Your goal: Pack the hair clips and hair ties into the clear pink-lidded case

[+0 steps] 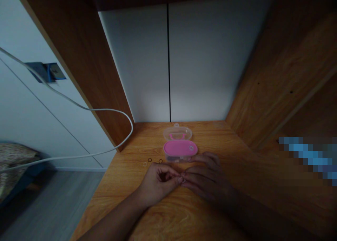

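Observation:
In the head view, the thumb and fingertips of my left hand (158, 185) are closed in a pinch over the table. They meet the fingers of my right hand (210, 178) at a small pale loop (184, 180), which looks like a hair elastic and is partly covered by fingertips. My right thumb and forefinger pinch it too, while its outer fingers reach out near the front of a pink-lidded case (180, 148). Left of the case lie two dark elastic bands (150, 160) and a pale elastic band (145, 164).
Behind the pink part stands a clear oval cover (178, 133) with a pink handle. The wooden table (126, 185) is bounded by a white back panel (147, 76) and wooden sides. A white cable (105, 109) loops across the left, in front of a wall socket (56, 71).

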### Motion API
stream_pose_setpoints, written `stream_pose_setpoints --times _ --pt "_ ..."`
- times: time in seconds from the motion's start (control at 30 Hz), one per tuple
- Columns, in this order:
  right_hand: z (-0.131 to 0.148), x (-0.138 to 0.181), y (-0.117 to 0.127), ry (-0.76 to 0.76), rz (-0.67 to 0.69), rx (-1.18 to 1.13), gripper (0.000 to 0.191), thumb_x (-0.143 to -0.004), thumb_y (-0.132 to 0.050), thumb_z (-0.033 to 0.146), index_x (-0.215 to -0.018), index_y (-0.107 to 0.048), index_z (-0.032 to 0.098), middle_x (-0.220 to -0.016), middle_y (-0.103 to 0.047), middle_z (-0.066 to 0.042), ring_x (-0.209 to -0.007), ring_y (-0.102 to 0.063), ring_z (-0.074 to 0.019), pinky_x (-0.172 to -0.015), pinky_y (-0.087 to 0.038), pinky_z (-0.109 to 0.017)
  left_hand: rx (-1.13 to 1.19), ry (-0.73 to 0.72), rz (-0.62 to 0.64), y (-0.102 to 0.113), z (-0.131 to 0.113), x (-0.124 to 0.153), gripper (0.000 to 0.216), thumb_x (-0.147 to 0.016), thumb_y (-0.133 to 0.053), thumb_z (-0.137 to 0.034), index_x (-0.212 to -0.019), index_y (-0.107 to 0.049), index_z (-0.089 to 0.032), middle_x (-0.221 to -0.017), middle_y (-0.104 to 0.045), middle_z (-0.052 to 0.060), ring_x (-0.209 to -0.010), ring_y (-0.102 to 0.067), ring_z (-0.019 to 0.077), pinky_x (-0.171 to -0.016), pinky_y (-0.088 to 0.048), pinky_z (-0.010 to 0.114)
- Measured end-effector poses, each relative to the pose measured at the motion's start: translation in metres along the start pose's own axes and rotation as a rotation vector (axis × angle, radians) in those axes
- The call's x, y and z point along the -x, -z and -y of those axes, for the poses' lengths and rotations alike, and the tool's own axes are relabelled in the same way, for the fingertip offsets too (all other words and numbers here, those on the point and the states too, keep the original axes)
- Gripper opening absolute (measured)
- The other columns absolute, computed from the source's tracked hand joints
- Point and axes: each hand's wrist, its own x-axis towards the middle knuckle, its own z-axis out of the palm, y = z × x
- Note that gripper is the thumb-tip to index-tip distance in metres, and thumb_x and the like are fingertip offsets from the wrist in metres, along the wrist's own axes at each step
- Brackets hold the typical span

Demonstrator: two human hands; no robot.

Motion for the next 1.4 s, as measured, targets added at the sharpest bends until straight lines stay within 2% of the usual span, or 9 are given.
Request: stream_pose_setpoints --times 0.27,0.4,0.5,0.53,0.63,0.7,0.8,0.93,1.4 --pt "-0.002 -0.001 0.001 0.011 0.032 0.023 0.022 -0.081 -0.077 0.024 -0.099 -0.066 0.026 -0.09 -0.078 0.005 -0.103 -0.065 -0.0197 -0.096 -0.041 -0.039 -0.139 -0.017 0.002 0.002 -0.001 0.0 0.028 -0.084 -0.068 -0.037 -0.073 -0.076 -0.013 -0.063 -0.068 0.005 -0.056 -0.056 0.0126 -0.054 -0.041 0.023" --pt "-0.006 -0.002 0.0 -0.079 -0.012 0.002 0.019 -0.081 -0.076 0.022 -0.096 -0.067 0.028 -0.089 -0.077 0.004 -0.097 -0.066 -0.0205 -0.09 -0.044 -0.041 -0.346 -0.183 -0.084 0.006 -0.004 0.002 0.03 -0.092 -0.057 -0.03 -0.072 -0.074 -0.015 -0.064 -0.066 0.004 -0.063 -0.059 0.0148 -0.061 -0.045 0.026" --pt "-0.014 0.0 -0.003 -0.222 -0.065 -0.019 0.019 -0.081 -0.075 0.022 -0.098 -0.068 0.029 -0.089 -0.076 0.002 -0.097 -0.065 -0.0226 -0.089 -0.046 -0.043 -0.565 -0.376 -0.232 0.011 -0.006 0.0 0.017 -0.09 -0.058 -0.022 -0.097 -0.073 -0.018 -0.088 -0.07 0.007 -0.084 -0.064 0.0192 -0.077 -0.05 0.032" --pt "-0.017 0.001 -0.005 -0.277 -0.089 -0.027 0.019 -0.081 -0.075 0.023 -0.098 -0.068 0.029 -0.091 -0.075 0.0 -0.098 -0.064 -0.0234 -0.089 -0.047 -0.044 -0.645 -0.413 -0.269 0.012 -0.005 -0.001 0.022 -0.09 -0.059 -0.022 -0.109 -0.071 -0.019 -0.1 -0.069 0.009 -0.095 -0.063 0.0213 -0.085 -0.051 0.035" --pt "-0.024 0.004 -0.009 -0.482 -0.16 -0.059 0.013 -0.084 -0.072 0.027 -0.096 -0.071 0.029 -0.105 -0.068 -0.005 -0.101 -0.063 -0.0245 -0.089 -0.051 -0.046 -0.873 -0.41 -0.319 0.016 0.002 -0.008 0.049 -0.089 -0.063 -0.026 -0.137 -0.055 -0.025 -0.136 -0.053 0.014 -0.124 -0.052 0.028 -0.103 -0.045 0.047" --pt "-0.027 0.006 -0.012 -0.607 -0.181 -0.086 0.011 -0.085 -0.07 0.031 -0.095 -0.073 0.028 -0.113 -0.062 -0.007 -0.104 -0.062 -0.0245 -0.09 -0.052 -0.046 -0.952 -0.361 -0.305 0.018 0.01 -0.014 0.058 -0.089 -0.065 -0.031 -0.144 -0.047 -0.027 -0.147 -0.045 0.014 -0.132 -0.045 0.0306 -0.108 -0.041 0.051" --pt "-0.029 0.007 -0.016 -0.698 -0.189 -0.131 0.012 -0.084 -0.07 0.036 -0.092 -0.074 0.028 -0.116 -0.058 -0.007 -0.104 -0.063 -0.0242 -0.092 -0.054 -0.045 -0.936 -0.294 -0.254 0.021 0.02 -0.02 0.06 -0.09 -0.064 -0.031 -0.146 -0.044 -0.027 -0.148 -0.047 0.012 -0.133 -0.046 0.0291 -0.11 -0.041 0.051" --pt "-0.028 0.006 -0.019 -0.721 -0.187 -0.16 0.013 -0.083 -0.071 0.038 -0.091 -0.075 0.028 -0.118 -0.057 -0.008 -0.107 -0.061 -0.0257 -0.093 -0.053 -0.046 -0.843 -0.266 -0.226 0.021 0.021 -0.021 0.052 -0.091 -0.063 -0.026 -0.141 -0.05 -0.028 -0.141 -0.054 0.01 -0.128 -0.052 0.0252 -0.109 -0.045 0.046" --pt "-0.035 0.014 -0.027 -0.777 -0.147 -0.195 0.016 -0.08 -0.074 0.037 -0.091 -0.077 0.026 -0.124 -0.055 -0.01 -0.115 -0.058 -0.0293 -0.096 -0.053 -0.052 -0.705 -0.337 -0.148 0.01 0.01 -0.011 0.058 -0.082 -0.072 -0.026 -0.136 -0.051 -0.024 -0.132 -0.061 0.01 -0.12 -0.058 0.0254 -0.104 -0.049 0.044"
